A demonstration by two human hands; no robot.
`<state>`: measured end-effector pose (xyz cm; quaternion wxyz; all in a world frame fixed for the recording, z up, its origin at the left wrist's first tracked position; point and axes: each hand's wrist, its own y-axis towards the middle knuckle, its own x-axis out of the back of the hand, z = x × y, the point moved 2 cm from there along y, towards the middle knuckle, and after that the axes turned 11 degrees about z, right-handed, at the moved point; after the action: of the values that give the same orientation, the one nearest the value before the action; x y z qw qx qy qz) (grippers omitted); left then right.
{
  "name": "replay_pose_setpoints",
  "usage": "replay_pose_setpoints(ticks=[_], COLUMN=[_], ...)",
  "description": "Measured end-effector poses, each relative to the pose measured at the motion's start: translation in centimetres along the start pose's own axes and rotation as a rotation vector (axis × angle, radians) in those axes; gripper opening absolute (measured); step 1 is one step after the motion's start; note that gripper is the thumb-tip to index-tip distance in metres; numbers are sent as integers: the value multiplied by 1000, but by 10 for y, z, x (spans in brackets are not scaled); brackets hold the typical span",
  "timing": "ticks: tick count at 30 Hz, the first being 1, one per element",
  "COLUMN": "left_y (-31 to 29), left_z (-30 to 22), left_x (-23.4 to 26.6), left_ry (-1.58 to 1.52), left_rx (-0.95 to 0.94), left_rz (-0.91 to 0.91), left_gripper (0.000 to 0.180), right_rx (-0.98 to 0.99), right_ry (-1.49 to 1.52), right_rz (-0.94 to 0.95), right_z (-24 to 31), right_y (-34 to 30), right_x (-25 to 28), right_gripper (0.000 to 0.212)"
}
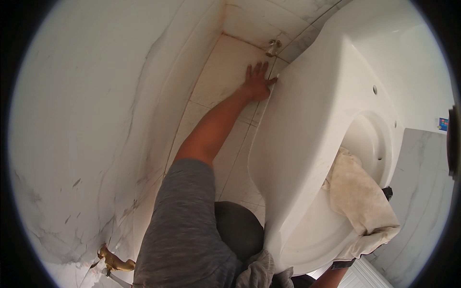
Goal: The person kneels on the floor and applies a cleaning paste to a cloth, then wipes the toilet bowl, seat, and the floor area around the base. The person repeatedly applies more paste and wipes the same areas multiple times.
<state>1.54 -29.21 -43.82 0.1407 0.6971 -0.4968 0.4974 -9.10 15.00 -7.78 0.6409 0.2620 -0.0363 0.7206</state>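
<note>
My left hand (pixel 258 84) is bare, with its fingers spread flat on the pale tiles beside a large white ceramic fixture that looks like a toilet without a seat (pixel 300 120). Its thumb side is at the fixture's lower edge. Just beyond the fingertips, a small metal valve or pipe fitting (pixel 273 48) sticks out. My right forearm enters low on the right and ends in a beige glove or fabric (pixel 370 245) with a dark wrist band. Stained beige cloth (pixel 353 185) lies over the bowl opening; whether it is part of the glove is unclear. My right fingers are hidden.
A marble-patterned wall (pixel 86 120) rises close on the left. A brass-coloured fitting (pixel 113 259) with a hose end juts out at the lower left. Grey marbled tiling (pixel 422 182) stands beyond the fixture, and a dark object (pixel 452 141) is at the right edge.
</note>
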Motion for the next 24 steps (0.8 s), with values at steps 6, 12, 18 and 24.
replay_pose_setpoints(ticks=[6, 12, 18, 24], left_y=[-21, -39, -53, -81], left_z=[-9, -10, -13, -24], left_x=[-6, -11, -23, -8], left_ry=[-24, -47, -123, -130], left_rx=[7, -6, -1, 20], left_rz=[47, 89, 66, 64], left_gripper=[68, 68, 65, 50], right_rx=[-23, -21, -27, -25], right_ry=[52, 110, 112, 127], right_rz=[-52, -38, -48, -43], right_z=[3, 14, 9, 3], right_y=[-1, -7, -6, -2], right_x=[-5, -17, -14, -7], right_gripper=[61, 67, 67, 67])
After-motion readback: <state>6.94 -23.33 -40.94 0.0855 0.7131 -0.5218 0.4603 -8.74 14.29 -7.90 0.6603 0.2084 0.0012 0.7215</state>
